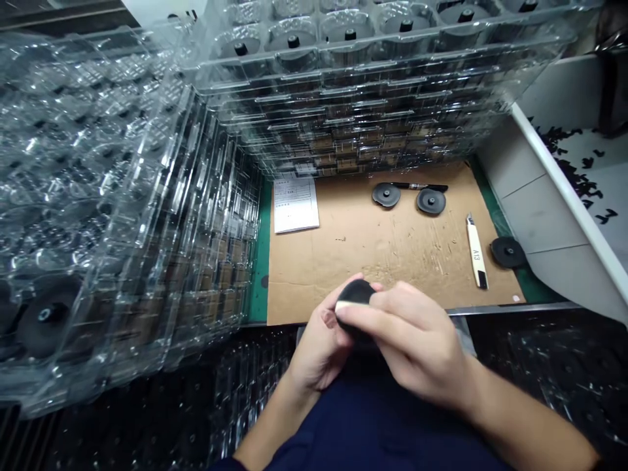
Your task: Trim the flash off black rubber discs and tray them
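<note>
A black round disc-like part (360,292), rubbery in look, is held just past the front edge of the table. My left hand (321,340) is closed around its left side and underside. From the right, my right hand (417,333) grips the same part, its index finger pressed along the near side. A thin cream-coloured strip shows above that fingertip; I cannot make out what it is. Beyond my hands lie two similar black discs, one on the left (386,195) and one on the right (431,201), each with a small central hub.
Brown cardboard (338,261) covers a green mat. On it lie a white utility knife (475,252), a black pen (417,186) and a printed paper (295,204). Another disc (507,252) sits right. Stacked clear trays (353,98) rise behind; more trays (161,216) stand left. A white bin wall (540,203) bounds the right.
</note>
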`<state>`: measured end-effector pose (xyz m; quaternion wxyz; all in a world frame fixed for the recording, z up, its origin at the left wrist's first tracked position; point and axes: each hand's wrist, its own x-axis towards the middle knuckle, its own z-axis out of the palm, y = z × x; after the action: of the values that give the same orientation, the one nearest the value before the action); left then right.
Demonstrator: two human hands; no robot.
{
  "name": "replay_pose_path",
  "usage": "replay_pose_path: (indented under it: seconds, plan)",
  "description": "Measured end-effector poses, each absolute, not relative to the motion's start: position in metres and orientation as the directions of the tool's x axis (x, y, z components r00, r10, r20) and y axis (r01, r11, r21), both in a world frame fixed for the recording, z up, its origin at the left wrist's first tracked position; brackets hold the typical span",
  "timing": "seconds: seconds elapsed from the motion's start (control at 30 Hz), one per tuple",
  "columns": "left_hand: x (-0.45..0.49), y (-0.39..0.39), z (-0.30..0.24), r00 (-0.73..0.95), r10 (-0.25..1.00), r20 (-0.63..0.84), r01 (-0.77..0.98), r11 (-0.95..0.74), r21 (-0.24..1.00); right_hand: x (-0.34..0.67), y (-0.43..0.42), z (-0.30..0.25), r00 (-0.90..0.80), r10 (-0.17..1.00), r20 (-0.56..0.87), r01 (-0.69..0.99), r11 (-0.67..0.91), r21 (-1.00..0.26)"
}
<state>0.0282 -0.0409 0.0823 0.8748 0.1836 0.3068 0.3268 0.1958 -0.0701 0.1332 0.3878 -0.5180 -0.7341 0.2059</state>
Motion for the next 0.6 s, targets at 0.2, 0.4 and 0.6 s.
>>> replay_pose_path:
  seconds: [0.2, 0.4, 0.6]
  plan:
    - [0.025, -0.044, 0.078, 0.538, 0.723, -0.433, -0.477, 0.685, 0.551, 0.191, -0.071, 0.127, -0.12, 0.947, 0.296, 0.63, 0.304, -0.715]
    - [0.03, -0.042, 0.08, 0.479, 0.74, -0.472, -0.463, 0.67, 0.58, 0.193, -0.07, 0.129, -0.112, 0.98, 0.166, 0.64, 0.199, -0.742]
    - [0.033, -0.043, 0.08, 0.436, 0.741, -0.51, -0.479, 0.671, 0.565, 0.195, -0.06, 0.105, 0.002, 0.982, 0.187, 0.406, 0.17, -0.898]
